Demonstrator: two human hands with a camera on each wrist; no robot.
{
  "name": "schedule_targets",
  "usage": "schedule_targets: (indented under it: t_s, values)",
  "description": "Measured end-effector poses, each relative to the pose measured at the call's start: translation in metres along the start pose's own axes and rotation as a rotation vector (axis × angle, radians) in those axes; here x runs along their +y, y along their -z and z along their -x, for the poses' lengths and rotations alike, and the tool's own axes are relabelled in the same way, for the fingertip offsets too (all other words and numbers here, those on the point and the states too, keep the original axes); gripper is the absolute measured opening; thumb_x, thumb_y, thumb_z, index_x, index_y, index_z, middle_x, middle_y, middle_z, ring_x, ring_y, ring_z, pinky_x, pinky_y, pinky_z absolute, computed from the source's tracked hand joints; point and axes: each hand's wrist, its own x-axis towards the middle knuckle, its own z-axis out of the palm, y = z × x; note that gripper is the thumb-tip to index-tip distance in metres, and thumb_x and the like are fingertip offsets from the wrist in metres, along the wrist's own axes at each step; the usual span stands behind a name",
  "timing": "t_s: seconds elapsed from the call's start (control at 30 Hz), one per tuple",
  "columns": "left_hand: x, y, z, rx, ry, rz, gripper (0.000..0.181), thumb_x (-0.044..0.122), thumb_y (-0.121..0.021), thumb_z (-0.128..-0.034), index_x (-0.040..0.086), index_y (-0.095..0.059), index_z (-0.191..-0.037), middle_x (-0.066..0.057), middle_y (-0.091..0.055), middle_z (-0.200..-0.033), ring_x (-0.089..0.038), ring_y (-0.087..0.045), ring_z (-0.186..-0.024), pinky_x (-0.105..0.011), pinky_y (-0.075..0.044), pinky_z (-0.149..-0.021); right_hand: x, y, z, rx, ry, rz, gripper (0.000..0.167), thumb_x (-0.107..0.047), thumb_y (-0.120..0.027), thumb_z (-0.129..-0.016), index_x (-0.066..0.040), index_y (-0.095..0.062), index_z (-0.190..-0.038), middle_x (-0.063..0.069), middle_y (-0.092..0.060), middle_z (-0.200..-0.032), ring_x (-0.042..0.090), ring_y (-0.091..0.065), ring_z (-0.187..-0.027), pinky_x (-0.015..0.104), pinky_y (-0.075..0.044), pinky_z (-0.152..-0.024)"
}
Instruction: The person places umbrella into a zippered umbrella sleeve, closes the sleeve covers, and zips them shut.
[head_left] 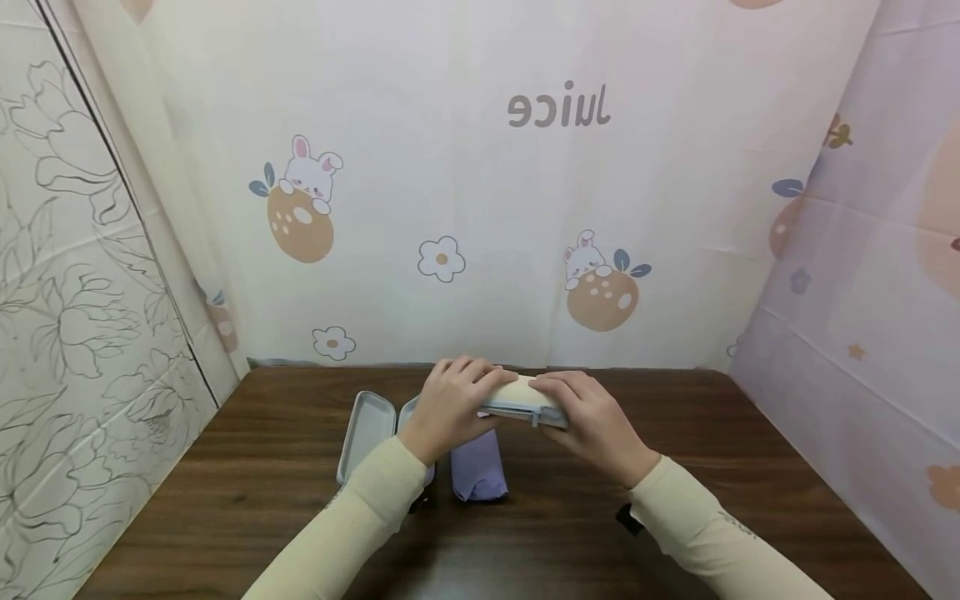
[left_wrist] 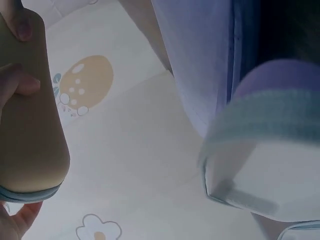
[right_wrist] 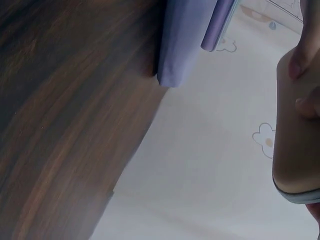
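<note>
A cream zippered case [head_left: 525,392] with a blue-grey zip edge is held above the table, its zip side towards me. My left hand [head_left: 450,404] grips its left end, thumb in front and fingers over the top. The right hand [head_left: 594,423] grips the other end in a similar way. A zip pull [head_left: 536,418] hangs at the front edge. In the left wrist view the smooth cream shell [left_wrist: 32,120] shows with fingers on it; the right wrist view has part of the same shell [right_wrist: 295,145]. What lies inside the case is hidden.
On the brown wooden table [head_left: 300,500], an opened case [head_left: 367,437] with a pale lining lies left of centre, partly behind my left arm. Beside it is a purple wrapped bundle [head_left: 477,468]. A printed curtain [head_left: 480,167] hangs along the back.
</note>
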Motion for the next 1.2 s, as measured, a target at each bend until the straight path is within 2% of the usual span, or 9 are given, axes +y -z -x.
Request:
schedule_targets:
  t_s: [0.17, 0.27, 0.43, 0.67, 0.83, 0.93, 1.07, 1.2]
  values:
    - [-0.002, 0.003, 0.001, -0.025, -0.006, 0.054, 0.055, 0.028, -0.086, -0.0747, 0.025, -0.066, -0.126, 0.006, -0.067, -0.114, -0.017, -0.06, -0.105, -0.039, -0.048, -0.085, 0.001, 0.0, -0.001, -0.032, -0.038, -0.045, 0.059, -0.01, -0.088, -0.073, -0.009, -0.062, -0.126, 0.005, -0.063, -0.121, 0.023, -0.059, -0.109, 0.043, -0.053, -0.09]
    - [-0.001, 0.005, -0.001, -0.007, -0.029, 0.09, 0.055, 0.032, -0.088, -0.0729, 0.024, -0.067, -0.123, 0.007, -0.067, -0.111, -0.014, -0.059, -0.104, -0.037, -0.047, -0.086, 0.002, 0.0, -0.001, -0.041, -0.046, -0.078, 0.057, -0.009, -0.085, -0.075, -0.009, -0.062, -0.127, 0.004, -0.063, -0.121, 0.021, -0.059, -0.109, 0.041, -0.053, -0.09]
    - [0.004, 0.007, -0.004, 0.048, -0.07, 0.119, 0.047, 0.042, -0.086, -0.0763, 0.022, -0.07, -0.116, 0.008, -0.066, -0.107, -0.011, -0.059, -0.101, -0.033, -0.046, -0.083, 0.0, -0.002, -0.004, -0.039, -0.046, -0.097, 0.058, -0.009, -0.086, -0.074, -0.011, -0.062, -0.127, 0.003, -0.063, -0.119, 0.019, -0.059, -0.106, 0.04, -0.054, -0.086]
    - [0.015, 0.01, -0.009, 0.144, -0.087, 0.208, 0.044, 0.046, -0.087, -0.0745, 0.017, -0.067, -0.1, 0.002, -0.062, -0.106, -0.016, -0.058, -0.1, -0.034, -0.048, -0.09, -0.003, -0.002, -0.007, -0.022, -0.044, -0.096, 0.063, -0.013, -0.091, -0.071, -0.01, -0.062, -0.128, 0.004, -0.063, -0.118, 0.021, -0.06, -0.104, 0.042, -0.055, -0.084]
    - [0.023, 0.01, -0.012, 0.19, -0.082, 0.179, 0.049, 0.05, -0.089, -0.0699, 0.016, -0.06, -0.089, 0.001, -0.056, -0.097, -0.016, -0.052, -0.089, -0.031, -0.047, -0.079, -0.005, -0.002, -0.008, -0.015, -0.057, -0.095, 0.065, -0.015, -0.093, -0.07, -0.01, -0.063, -0.128, 0.005, -0.063, -0.117, 0.022, -0.06, -0.105, 0.042, -0.056, -0.085]
    - [0.027, 0.01, -0.013, 0.203, -0.076, 0.144, 0.049, 0.052, -0.088, -0.0702, 0.016, -0.058, -0.084, 0.002, -0.051, -0.09, -0.016, -0.048, -0.083, -0.03, -0.044, -0.076, -0.005, -0.002, -0.009, -0.013, -0.062, -0.092, 0.064, -0.015, -0.092, -0.071, -0.011, -0.063, -0.128, 0.005, -0.063, -0.117, 0.022, -0.061, -0.105, 0.042, -0.056, -0.084]
    - [0.03, 0.011, -0.014, 0.202, -0.059, 0.089, 0.048, 0.054, -0.086, -0.0722, 0.016, -0.058, -0.081, 0.004, -0.049, -0.083, -0.015, -0.046, -0.078, -0.029, -0.042, -0.071, -0.006, -0.002, -0.01, -0.01, -0.062, -0.086, 0.061, -0.015, -0.091, -0.073, -0.011, -0.063, -0.127, 0.004, -0.064, -0.115, 0.022, -0.061, -0.104, 0.042, -0.056, -0.083]
    - [0.029, 0.012, -0.014, 0.184, -0.057, 0.064, 0.041, 0.048, -0.087, -0.0748, 0.017, -0.06, -0.08, 0.004, -0.051, -0.082, -0.014, -0.047, -0.077, -0.028, -0.043, -0.07, -0.005, -0.002, -0.01, -0.012, -0.063, -0.091, 0.059, -0.014, -0.09, -0.074, -0.012, -0.064, -0.127, 0.004, -0.063, -0.116, 0.021, -0.06, -0.103, 0.041, -0.056, -0.082]
